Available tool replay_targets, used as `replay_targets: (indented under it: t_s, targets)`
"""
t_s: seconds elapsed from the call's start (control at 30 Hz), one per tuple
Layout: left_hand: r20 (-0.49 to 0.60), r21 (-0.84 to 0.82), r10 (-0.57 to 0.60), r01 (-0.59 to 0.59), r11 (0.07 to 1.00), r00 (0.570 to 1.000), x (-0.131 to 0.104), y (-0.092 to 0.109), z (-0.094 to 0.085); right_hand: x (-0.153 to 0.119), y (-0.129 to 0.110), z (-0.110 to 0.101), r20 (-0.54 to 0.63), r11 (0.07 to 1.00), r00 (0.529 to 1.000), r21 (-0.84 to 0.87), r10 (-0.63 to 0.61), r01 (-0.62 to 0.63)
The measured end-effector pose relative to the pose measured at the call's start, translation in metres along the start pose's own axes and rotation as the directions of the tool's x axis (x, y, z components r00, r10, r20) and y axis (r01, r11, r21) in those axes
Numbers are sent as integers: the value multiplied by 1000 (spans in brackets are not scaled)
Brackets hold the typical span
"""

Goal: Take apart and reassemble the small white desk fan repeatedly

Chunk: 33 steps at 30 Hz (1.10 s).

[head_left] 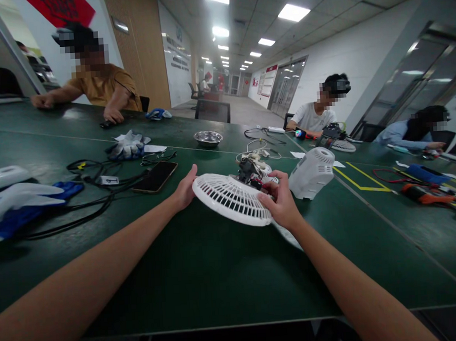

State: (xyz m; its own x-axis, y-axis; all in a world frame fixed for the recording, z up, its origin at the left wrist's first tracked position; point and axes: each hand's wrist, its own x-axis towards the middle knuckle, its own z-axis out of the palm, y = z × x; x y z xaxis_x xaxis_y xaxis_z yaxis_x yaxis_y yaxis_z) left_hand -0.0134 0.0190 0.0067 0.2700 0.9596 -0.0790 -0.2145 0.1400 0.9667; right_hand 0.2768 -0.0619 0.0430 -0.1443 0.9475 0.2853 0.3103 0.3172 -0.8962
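A white round fan grille (233, 198) is tilted above the green table, with a dark motor and wires (251, 171) behind it. My left hand (185, 187) is at the grille's left edge, thumb up, its palm against the rim; its other fingers are mostly hidden. My right hand (282, 200) grips the right side of the fan assembly, with fingers bent around the motor side and thumb on the grille. Just right of that hand stands a white plastic housing (312, 173). Part of a white piece (288, 233) shows below my right wrist.
On the green table (219, 284) are a phone (156, 177), black cables, gloves (128, 145), a metal bowl (208, 138) and, at right, an orange-black tool (426, 193). Several people sit across and to the right.
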Motion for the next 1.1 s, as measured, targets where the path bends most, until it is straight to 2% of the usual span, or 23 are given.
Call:
replay_targets:
  t_s: [0.1,0.17,0.27,0.53,0.63,0.73,0.8,0.9,1.1]
  targets:
    - [57,-88,-94,99,991,994,-1,3,0,1,5,-1,20,953,984,-246,-179,179]
    - [29,-137,-79,83,987,996,2,1,-2,2,9,0,47,928,977,-307,-208,212]
    - [-19,-158,-46,43,987,999,6,-2,-4,4,13,0,69,917,975,-330,-213,224]
    - [-72,-29,-111,109,994,991,8,-3,-5,7,15,-5,138,915,964,-310,-226,259]
    - [-98,4,-101,102,995,990,8,-3,-4,12,21,-11,64,919,958,-271,-279,286]
    - [-102,29,-91,94,995,991,8,-4,-3,22,34,-22,-157,908,937,-340,-311,244]
    - [-105,39,-93,98,994,990,8,-4,-3,29,45,-29,-253,891,918,-416,-306,182]
    - [-107,45,-101,106,993,989,8,-4,-4,39,62,-37,-256,878,932,-465,-258,115]
    - [-91,65,-78,85,994,993,6,-4,-4,51,82,-40,-140,871,978,-487,-155,68]
